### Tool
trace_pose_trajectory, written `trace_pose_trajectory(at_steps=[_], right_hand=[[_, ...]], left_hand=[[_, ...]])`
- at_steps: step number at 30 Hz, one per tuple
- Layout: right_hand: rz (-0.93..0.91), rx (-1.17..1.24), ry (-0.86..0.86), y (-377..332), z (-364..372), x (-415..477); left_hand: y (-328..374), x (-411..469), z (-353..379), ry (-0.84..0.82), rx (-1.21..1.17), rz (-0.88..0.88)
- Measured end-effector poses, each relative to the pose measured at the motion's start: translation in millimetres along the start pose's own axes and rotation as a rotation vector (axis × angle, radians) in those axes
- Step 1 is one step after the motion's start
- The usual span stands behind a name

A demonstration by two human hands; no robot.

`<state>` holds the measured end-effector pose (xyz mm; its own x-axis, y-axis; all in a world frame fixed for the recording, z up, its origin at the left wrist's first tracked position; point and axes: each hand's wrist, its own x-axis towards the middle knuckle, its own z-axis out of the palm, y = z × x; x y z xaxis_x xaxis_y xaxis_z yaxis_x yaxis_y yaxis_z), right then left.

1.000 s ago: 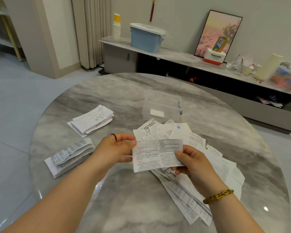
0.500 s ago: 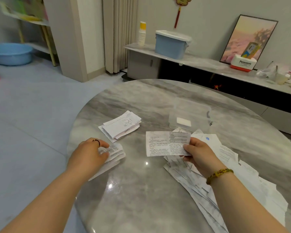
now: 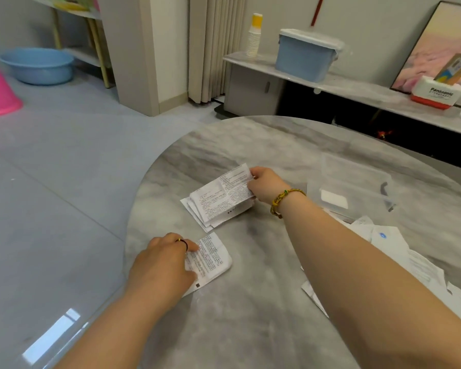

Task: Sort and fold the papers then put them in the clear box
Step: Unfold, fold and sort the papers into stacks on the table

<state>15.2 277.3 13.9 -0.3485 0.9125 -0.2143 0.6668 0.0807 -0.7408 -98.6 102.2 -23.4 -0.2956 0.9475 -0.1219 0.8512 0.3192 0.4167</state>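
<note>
Grey marble table [image 3: 250, 328] fills the view, living room w/ low shelf behind. Your right hand [image 3: 264, 183] pinches a printed sheet [image 3: 224, 194] by its edge, over the far sorted stack [image 3: 213, 219]. Your left hand [image 3: 163, 265] lies flat, fingers together, pressing the near stack [image 3: 210, 259]. Clear box [image 3: 357, 190] sits just right of your wrist, lid looks off, maybe one slip inside. Loose unsorted pile [image 3: 415, 265] lies under your right forearm. Approx midway through sorting; boxing barely begun.
</note>
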Motion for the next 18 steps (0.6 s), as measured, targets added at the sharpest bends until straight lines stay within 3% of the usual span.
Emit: trace_pose_trajectory(at_steps=[12,18], right_hand=[[-0.016,-0.33,0.021,15.1,24.9,13.4],[-0.06,-0.464,0.127,19.7,29.9,8.2]], left_hand=[[1.9,5.2,1.5,0.002,0.02,0.016],[2.8,4.7,0.8,-0.006,0.019,0.013]])
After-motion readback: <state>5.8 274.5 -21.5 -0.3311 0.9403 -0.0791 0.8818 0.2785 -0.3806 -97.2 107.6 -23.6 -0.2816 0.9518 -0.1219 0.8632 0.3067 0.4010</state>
